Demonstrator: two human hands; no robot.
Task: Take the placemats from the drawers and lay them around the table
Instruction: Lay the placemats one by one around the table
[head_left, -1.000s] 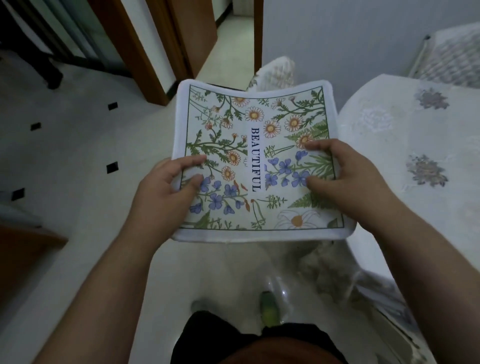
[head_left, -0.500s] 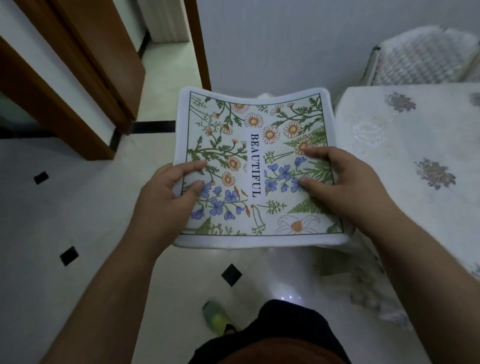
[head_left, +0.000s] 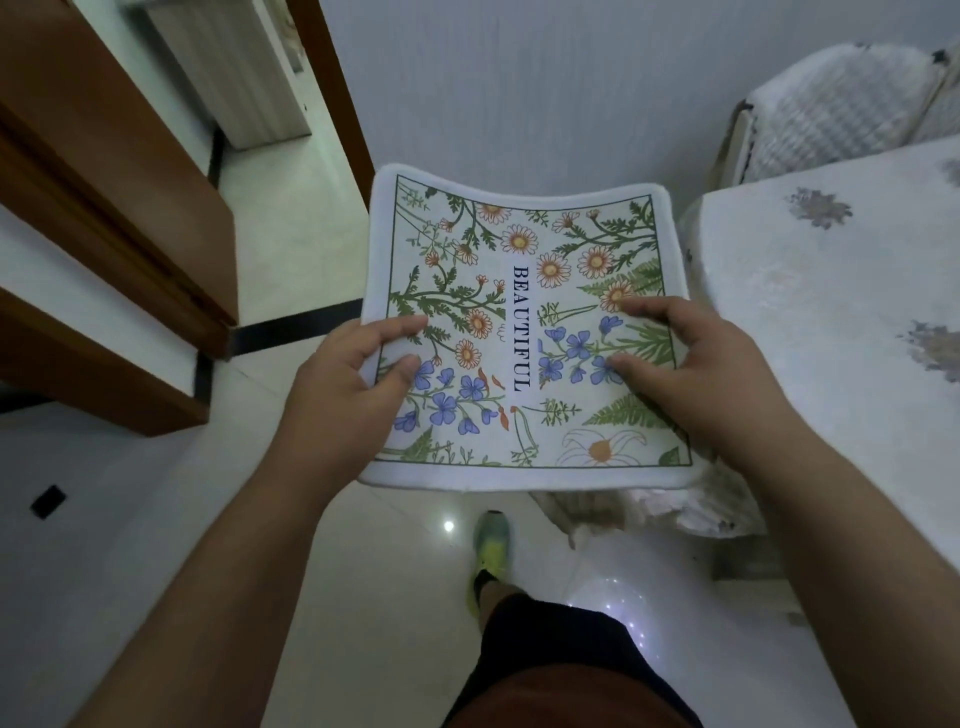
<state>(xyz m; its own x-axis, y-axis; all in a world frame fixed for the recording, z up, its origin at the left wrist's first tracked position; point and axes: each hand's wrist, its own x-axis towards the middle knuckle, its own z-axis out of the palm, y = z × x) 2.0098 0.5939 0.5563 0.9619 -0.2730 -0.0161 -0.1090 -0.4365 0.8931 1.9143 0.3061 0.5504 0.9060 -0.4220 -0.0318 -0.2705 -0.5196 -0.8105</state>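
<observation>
placemat (head_left: 524, 291) held in left hand (head_left: 343, 395) and right hand (head_left: 691, 374) beside table (head_left: 831, 322).

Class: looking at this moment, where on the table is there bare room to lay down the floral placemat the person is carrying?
The table, at the right, shows only its patterned cloth: bare room runs from its near left edge beside the placemat back toward the chair. The left hand and right hand both grip the placemat, over the floor, not yet over the table.

Bare forearms, no sleeves — dark shorts (head_left: 550, 654), a green-and-yellow shoe (head_left: 492, 543).
</observation>
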